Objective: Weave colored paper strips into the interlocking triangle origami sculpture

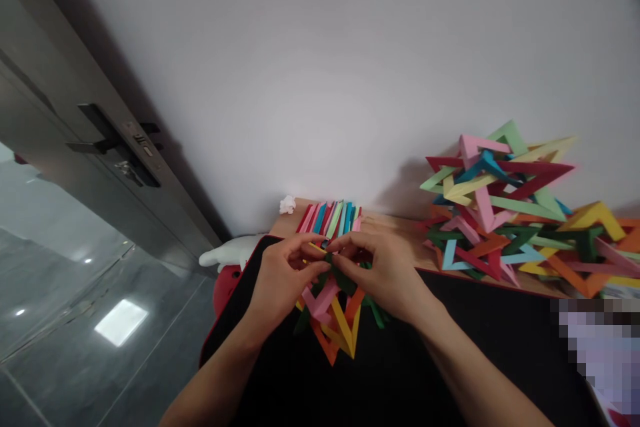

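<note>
My left hand [290, 270] and my right hand [373, 270] meet at the top of a folded-paper star ornament [330, 310] made of interlocked orange, yellow, pink and green pieces. Both hands pinch its upper part, where a dark green strip and a bit of yellow show between the fingertips. The ornament's lower points hang over a black mat [400, 373]. My fingers hide much of its top. Just beyond them, a row of folded paper strips [330, 217] in red, pink, blue and green lies on the wooden surface.
Several finished-looking paper stars [500, 187] are heaped at the right against the wall [320, 80]. A crumpled white scrap [287, 205] sits by the strips. At left stand a grey door [100, 93] with a handle, a white object [227, 253] and something red [226, 287].
</note>
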A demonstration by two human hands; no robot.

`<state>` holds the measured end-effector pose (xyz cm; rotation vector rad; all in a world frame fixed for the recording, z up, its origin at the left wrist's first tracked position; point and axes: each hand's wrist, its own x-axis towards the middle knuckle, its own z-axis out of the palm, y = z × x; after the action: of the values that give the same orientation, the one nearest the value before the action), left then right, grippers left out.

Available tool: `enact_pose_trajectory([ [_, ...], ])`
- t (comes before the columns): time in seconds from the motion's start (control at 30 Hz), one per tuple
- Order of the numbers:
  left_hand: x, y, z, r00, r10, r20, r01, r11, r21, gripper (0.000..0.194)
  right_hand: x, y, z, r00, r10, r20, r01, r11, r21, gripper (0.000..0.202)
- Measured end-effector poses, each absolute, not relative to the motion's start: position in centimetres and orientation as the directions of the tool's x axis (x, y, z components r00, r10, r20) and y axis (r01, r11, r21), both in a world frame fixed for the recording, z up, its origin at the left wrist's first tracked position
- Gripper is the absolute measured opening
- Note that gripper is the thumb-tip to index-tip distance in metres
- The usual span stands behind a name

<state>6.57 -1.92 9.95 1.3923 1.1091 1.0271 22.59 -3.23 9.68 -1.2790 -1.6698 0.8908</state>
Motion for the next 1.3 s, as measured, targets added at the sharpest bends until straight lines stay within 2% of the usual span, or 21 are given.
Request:
enact_pose_trajectory([
  [0.2, 6.7, -2.4, 10.0, 0.118, 0.992, 0.043, 0.129, -0.058, 0.990, 0.025, 22.1, -3.2, 9.3, -0.110, 0.977, 0.181, 0.345, 0.208, -0.915, 0.017],
  [0.37, 6.5, -2.3, 10.0, 0.137, 0.990, 0.030, 0.139, -0.049, 0.989, 0.026, 21.6, -3.5, 9.3, -0.106, 0.978, 0.180, 0.328, 0.206, -0.922, 0.016],
  [0.5, 6.3, -2.2, 10.1, 0.151, 0.987, 0.062, 0.210, -0.093, 0.973, 0.025, 21.9, -3.6, 9.8, -0.125, 0.973, 0.197, 0.339, 0.228, -0.913, 0.013],
  [0.67, 5.7, -1.6, 10.4, 0.223, 0.973, 0.067, 0.230, -0.119, 0.966, 0.030, 24.1, -2.8, 10.3, -0.267, 0.906, 0.329, 0.458, 0.419, -0.784, 0.014],
  [0.73, 5.4, -1.2, 10.5, 0.237, 0.970, 0.049, 0.232, -0.105, 0.967, 0.030, 25.0, -2.4, 10.0, -0.342, 0.861, 0.376, 0.470, 0.503, -0.725, 0.020],
  [0.83, 5.2, -0.6, 10.9, 0.250, 0.968, 0.026, 0.253, -0.091, 0.963, 0.028, 25.3, -2.0, 9.4, -0.435, 0.820, 0.371, 0.475, 0.559, -0.679, 0.031],
  [1.0, 5.0, 1.0, 11.8, 0.381, 0.925, 0.004, 0.201, -0.087, 0.976, 0.025, 24.5, -2.3, 9.6, -0.439, 0.812, 0.383, 0.518, 0.578, -0.630, 0.020],
  [1.13, 5.0, 3.2, 12.1, 0.524, 0.852, -0.019, 0.156, -0.075, 0.985, 0.024, 24.3, -2.8, 9.9, -0.391, 0.813, 0.431, 0.541, 0.582, -0.607, 0.019],
  [1.3, 5.0, 5.3, 11.2, 0.651, 0.758, -0.028, 0.116, -0.063, 0.991, 0.023, 23.6, -3.3, 9.5, -0.325, 0.867, 0.378, 0.601, 0.497, -0.625, 0.019],
])
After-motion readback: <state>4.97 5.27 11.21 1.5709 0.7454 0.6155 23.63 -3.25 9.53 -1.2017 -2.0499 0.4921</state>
